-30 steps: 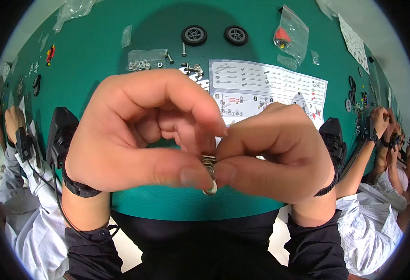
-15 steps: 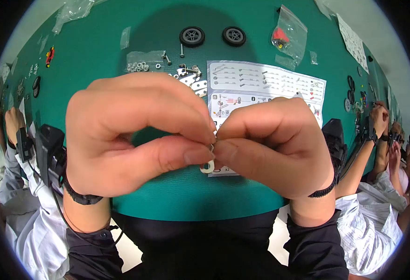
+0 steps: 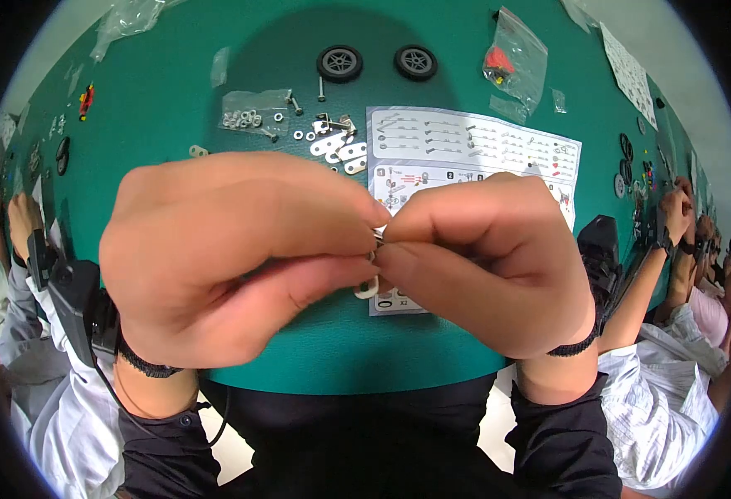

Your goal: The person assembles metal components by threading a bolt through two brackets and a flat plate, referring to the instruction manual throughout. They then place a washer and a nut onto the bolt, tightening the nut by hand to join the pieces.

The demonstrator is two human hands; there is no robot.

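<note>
My left hand and my right hand meet fingertip to fingertip over the front of the table, both closed in a pinch. Below the touching tips pokes out the rounded end of a small white perforated strip, which my right thumb and forefinger seem to grip. A bit of shiny metal shows between the two hands; its kind is hidden by the fingers. What exactly my left fingertips press on cannot be made out. Behind the hands lies a printed instruction sheet, partly covered by them.
Two black wheels sit at the back of the green table. Nuts, bolts and white perforated strips lie behind my left hand. A bag with red parts is back right. Other people's hands work at both sides.
My left hand has rolled over and shifted slightly left and down, its fingers closing flatter. The white strip's end sits a little higher. My right hand has barely moved.
</note>
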